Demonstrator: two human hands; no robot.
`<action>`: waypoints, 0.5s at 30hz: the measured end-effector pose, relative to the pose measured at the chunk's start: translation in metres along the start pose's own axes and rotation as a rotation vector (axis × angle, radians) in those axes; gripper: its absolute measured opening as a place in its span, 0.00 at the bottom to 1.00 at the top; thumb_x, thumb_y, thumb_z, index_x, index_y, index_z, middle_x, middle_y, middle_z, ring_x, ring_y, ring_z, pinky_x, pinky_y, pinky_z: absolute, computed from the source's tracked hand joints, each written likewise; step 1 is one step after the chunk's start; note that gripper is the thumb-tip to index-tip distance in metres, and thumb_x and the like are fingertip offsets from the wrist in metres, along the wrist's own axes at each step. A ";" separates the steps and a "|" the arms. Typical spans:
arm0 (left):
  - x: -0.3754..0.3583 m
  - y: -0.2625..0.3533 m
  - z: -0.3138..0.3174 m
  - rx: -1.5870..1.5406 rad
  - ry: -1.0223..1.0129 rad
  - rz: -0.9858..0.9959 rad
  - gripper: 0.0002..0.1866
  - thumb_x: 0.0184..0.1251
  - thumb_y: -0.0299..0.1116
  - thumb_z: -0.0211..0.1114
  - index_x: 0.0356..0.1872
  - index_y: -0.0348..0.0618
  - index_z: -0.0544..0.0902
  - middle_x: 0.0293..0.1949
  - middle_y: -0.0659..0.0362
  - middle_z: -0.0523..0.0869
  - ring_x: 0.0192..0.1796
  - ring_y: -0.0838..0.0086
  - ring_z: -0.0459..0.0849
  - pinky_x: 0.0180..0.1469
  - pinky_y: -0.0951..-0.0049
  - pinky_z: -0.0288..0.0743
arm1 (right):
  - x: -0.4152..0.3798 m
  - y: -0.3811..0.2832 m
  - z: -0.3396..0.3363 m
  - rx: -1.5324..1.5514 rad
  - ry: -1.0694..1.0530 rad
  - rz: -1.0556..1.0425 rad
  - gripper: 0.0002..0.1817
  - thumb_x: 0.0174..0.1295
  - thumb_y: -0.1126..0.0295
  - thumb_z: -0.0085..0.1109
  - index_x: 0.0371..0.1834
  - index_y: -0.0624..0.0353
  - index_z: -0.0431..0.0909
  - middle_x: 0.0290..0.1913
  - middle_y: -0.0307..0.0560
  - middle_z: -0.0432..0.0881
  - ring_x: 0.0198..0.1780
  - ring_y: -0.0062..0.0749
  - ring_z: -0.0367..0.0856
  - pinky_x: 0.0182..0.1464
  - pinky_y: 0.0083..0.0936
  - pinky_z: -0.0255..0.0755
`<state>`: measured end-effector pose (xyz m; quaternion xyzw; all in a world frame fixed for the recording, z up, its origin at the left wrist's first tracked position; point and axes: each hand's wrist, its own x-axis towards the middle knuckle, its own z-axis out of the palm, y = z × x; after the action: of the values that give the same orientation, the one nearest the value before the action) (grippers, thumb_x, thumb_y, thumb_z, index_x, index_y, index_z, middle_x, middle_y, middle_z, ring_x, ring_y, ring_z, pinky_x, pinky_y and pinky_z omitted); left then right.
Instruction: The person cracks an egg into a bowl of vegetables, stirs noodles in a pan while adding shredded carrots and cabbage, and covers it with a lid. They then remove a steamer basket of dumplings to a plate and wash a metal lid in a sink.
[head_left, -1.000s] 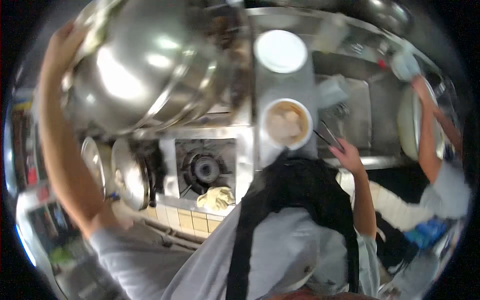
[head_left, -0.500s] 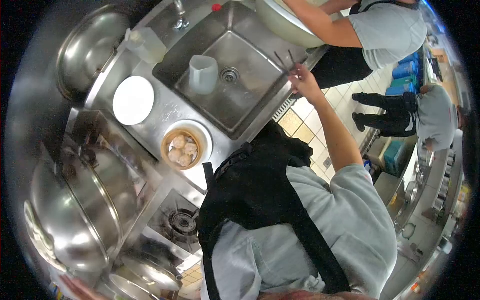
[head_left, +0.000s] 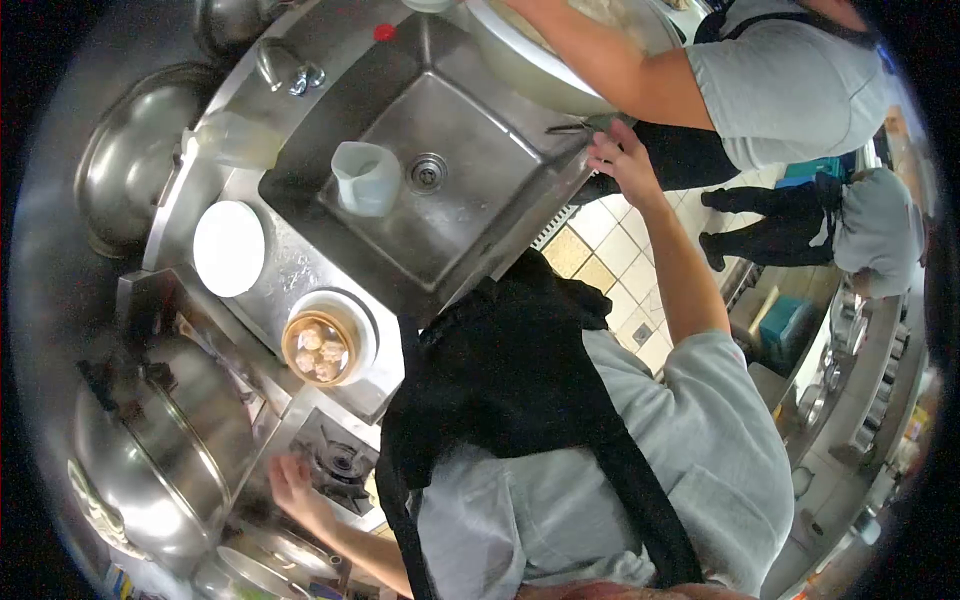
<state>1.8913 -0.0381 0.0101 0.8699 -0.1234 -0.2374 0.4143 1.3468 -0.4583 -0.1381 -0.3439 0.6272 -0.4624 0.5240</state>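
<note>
We observe a steel kitchen counter with a square stainless sink [head_left: 440, 190] upper centre. Our right hand [head_left: 620, 160] pinches thin metal tongs [head_left: 568, 127] at the sink's rim; keep them level. Our left hand [head_left: 290, 478], open and empty, hovers lower left beside the black gas burner [head_left: 345, 460].

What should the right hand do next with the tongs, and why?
Probably lay the tongs down on the sink's rim: the right hand holds them at the sink's edge, right beside a co-worker's arm and large bowl.

No legible text or labels anywhere.
</note>
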 end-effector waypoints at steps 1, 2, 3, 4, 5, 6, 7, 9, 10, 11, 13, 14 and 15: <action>0.013 -0.029 0.011 -0.046 -0.071 -0.012 0.27 0.76 0.39 0.60 0.67 0.29 0.72 0.58 0.44 0.82 0.58 0.63 0.82 0.59 0.62 0.79 | -0.003 -0.001 -0.006 -0.016 -0.026 -0.057 0.29 0.69 0.72 0.60 0.71 0.69 0.62 0.56 0.56 0.77 0.44 0.34 0.83 0.47 0.29 0.84; 0.019 -0.052 0.018 -0.096 -0.123 -0.028 0.27 0.76 0.39 0.60 0.67 0.29 0.72 0.58 0.44 0.81 0.58 0.62 0.82 0.60 0.63 0.79 | -0.004 -0.003 -0.008 -0.030 -0.072 -0.112 0.32 0.69 0.72 0.59 0.75 0.68 0.60 0.61 0.58 0.75 0.48 0.36 0.83 0.49 0.31 0.85; 0.010 -0.046 0.044 -0.091 -0.071 -0.089 0.28 0.75 0.37 0.60 0.68 0.28 0.70 0.60 0.43 0.80 0.59 0.62 0.81 0.61 0.63 0.78 | -0.009 -0.008 -0.011 -0.028 -0.078 -0.134 0.31 0.70 0.72 0.59 0.74 0.66 0.61 0.62 0.57 0.75 0.48 0.35 0.83 0.48 0.31 0.85; 0.009 -0.036 0.068 -0.081 0.021 -0.166 0.28 0.74 0.35 0.60 0.69 0.26 0.69 0.63 0.43 0.79 0.60 0.62 0.81 0.62 0.64 0.77 | -0.015 -0.005 -0.014 -0.019 -0.124 -0.137 0.30 0.70 0.72 0.59 0.73 0.65 0.62 0.63 0.55 0.75 0.48 0.34 0.83 0.48 0.31 0.85; 0.014 -0.051 0.073 -0.148 -0.056 -0.118 0.29 0.73 0.34 0.61 0.70 0.27 0.69 0.64 0.41 0.77 0.61 0.60 0.81 0.61 0.65 0.77 | -0.014 0.006 -0.013 -0.063 -0.137 -0.124 0.28 0.70 0.70 0.59 0.72 0.63 0.66 0.62 0.51 0.77 0.48 0.31 0.83 0.47 0.31 0.86; 0.025 -0.075 0.079 -0.129 -0.071 -0.066 0.30 0.72 0.36 0.63 0.68 0.26 0.70 0.60 0.40 0.80 0.58 0.61 0.82 0.60 0.67 0.77 | -0.030 -0.002 0.007 -0.158 -0.155 -0.127 0.25 0.71 0.67 0.60 0.69 0.63 0.70 0.60 0.49 0.79 0.47 0.29 0.83 0.46 0.29 0.86; 0.028 -0.071 0.091 -0.091 -0.094 -0.032 0.30 0.71 0.37 0.64 0.67 0.25 0.72 0.53 0.43 0.85 0.53 0.64 0.85 0.57 0.70 0.78 | -0.038 0.002 0.017 -0.182 -0.252 -0.130 0.25 0.71 0.64 0.61 0.67 0.63 0.72 0.59 0.48 0.81 0.46 0.27 0.83 0.44 0.27 0.85; 0.051 -0.086 0.109 -0.076 -0.143 -0.032 0.26 0.70 0.36 0.65 0.63 0.28 0.77 0.47 0.47 0.89 0.46 0.71 0.85 0.50 0.73 0.76 | -0.055 0.013 0.055 -0.328 -0.434 -0.068 0.23 0.72 0.62 0.61 0.66 0.61 0.74 0.56 0.45 0.82 0.44 0.25 0.83 0.43 0.25 0.83; 0.062 -0.098 0.117 -0.019 -0.129 -0.004 0.20 0.70 0.34 0.64 0.58 0.32 0.81 0.44 0.48 0.89 0.44 0.74 0.84 0.49 0.75 0.76 | -0.061 0.021 0.069 -0.410 -0.535 -0.068 0.22 0.72 0.62 0.60 0.65 0.60 0.74 0.55 0.44 0.82 0.44 0.25 0.83 0.42 0.25 0.83; 0.063 -0.100 0.127 -0.005 -0.073 0.061 0.18 0.68 0.32 0.64 0.56 0.35 0.84 0.41 0.50 0.90 0.43 0.77 0.83 0.49 0.75 0.76 | -0.066 0.026 0.089 -0.482 -0.619 0.012 0.22 0.73 0.62 0.60 0.65 0.60 0.74 0.52 0.44 0.83 0.44 0.26 0.83 0.43 0.25 0.82; 0.055 -0.071 0.134 -0.056 -0.079 0.021 0.19 0.67 0.33 0.65 0.56 0.35 0.83 0.42 0.51 0.90 0.44 0.77 0.84 0.49 0.75 0.76 | -0.072 0.040 0.129 -0.544 -0.857 0.029 0.23 0.73 0.62 0.59 0.66 0.61 0.73 0.52 0.45 0.82 0.47 0.27 0.84 0.45 0.26 0.83; 0.054 -0.062 0.134 -0.091 -0.093 -0.009 0.20 0.66 0.34 0.66 0.57 0.35 0.83 0.42 0.51 0.90 0.44 0.76 0.84 0.49 0.74 0.76 | -0.079 0.044 0.152 -0.551 -0.938 0.014 0.24 0.73 0.62 0.59 0.67 0.62 0.72 0.53 0.45 0.82 0.48 0.27 0.84 0.45 0.26 0.83; 0.063 -0.084 0.142 -0.172 -0.073 0.045 0.18 0.64 0.34 0.67 0.53 0.35 0.84 0.40 0.51 0.90 0.42 0.74 0.86 0.48 0.73 0.78 | -0.086 0.050 0.180 -0.548 -1.019 -0.007 0.24 0.73 0.62 0.59 0.67 0.62 0.72 0.53 0.45 0.82 0.48 0.28 0.84 0.46 0.27 0.83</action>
<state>1.8736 -0.1055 -0.1519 0.8188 -0.1373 -0.2693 0.4880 1.5432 -0.4024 -0.1607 -0.6486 0.3912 -0.0607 0.6500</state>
